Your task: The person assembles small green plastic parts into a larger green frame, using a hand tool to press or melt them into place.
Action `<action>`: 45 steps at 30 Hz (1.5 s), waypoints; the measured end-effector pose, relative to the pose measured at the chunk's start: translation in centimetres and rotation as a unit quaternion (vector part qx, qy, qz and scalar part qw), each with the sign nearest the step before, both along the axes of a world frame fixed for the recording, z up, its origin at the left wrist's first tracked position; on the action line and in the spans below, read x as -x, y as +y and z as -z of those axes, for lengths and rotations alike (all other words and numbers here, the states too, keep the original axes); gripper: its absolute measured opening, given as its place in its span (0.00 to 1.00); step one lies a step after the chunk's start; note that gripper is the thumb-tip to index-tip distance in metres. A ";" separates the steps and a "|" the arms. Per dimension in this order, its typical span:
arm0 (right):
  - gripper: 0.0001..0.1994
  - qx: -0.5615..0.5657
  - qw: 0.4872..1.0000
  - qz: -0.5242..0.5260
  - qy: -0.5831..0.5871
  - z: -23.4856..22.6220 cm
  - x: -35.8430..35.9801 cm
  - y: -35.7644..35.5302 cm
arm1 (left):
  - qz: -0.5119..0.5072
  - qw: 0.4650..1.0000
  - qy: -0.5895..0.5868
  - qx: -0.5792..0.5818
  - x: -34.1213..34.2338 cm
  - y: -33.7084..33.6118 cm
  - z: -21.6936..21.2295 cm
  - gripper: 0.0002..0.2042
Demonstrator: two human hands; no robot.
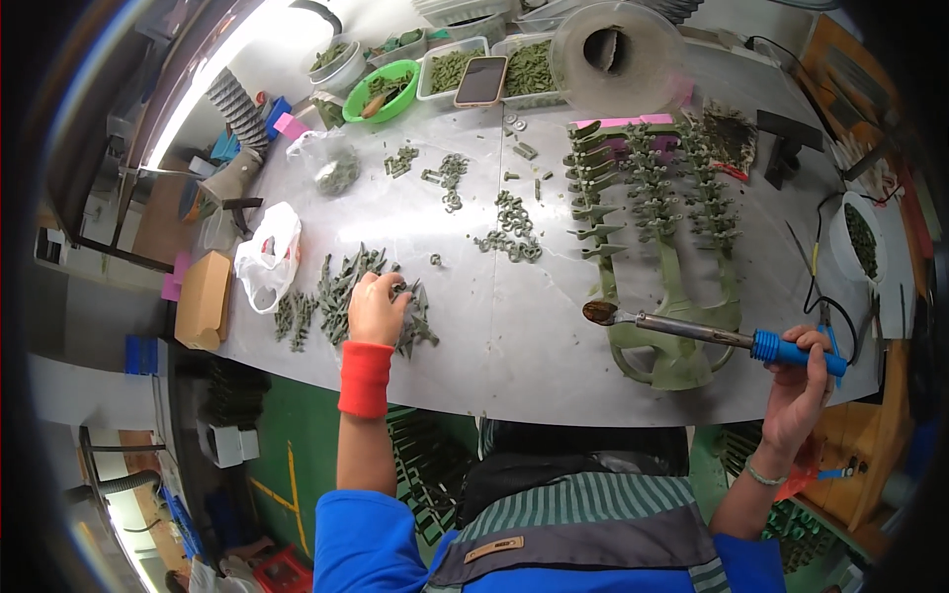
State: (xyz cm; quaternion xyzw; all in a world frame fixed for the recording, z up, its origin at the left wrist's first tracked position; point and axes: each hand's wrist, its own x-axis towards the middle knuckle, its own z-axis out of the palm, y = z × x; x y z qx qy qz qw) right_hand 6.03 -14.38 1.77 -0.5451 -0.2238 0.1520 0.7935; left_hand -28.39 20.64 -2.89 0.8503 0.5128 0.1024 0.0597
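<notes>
Right hand (796, 381): grip closed round the blue handle of a soldering iron (692, 331), near the table's (514, 346) front right edge, tip over a green plastic frame (672, 326). Left hand (376, 308): fingers curled down onto a pile of green plastic parts (336, 287) near the front left edge; whether it holds one, cannot tell. Far edge: trays of green pieces (453, 69), a phone (481, 81).

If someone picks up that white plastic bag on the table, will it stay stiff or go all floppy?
Probably floppy: the white plastic bag lies crumpled and slumped on the grey table, its handles drooping. It looks thin, so likely very light, and a push might slide it. The left hand rests on green plastic parts beside it, not touching it.
</notes>
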 end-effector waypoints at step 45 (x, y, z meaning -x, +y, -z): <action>0.08 -0.043 0.999 0.009 -0.009 1.4 -0.8 1.2 | 0.291 0.924 -0.232 0.086 -17.7 -8.9 -3.4 0.09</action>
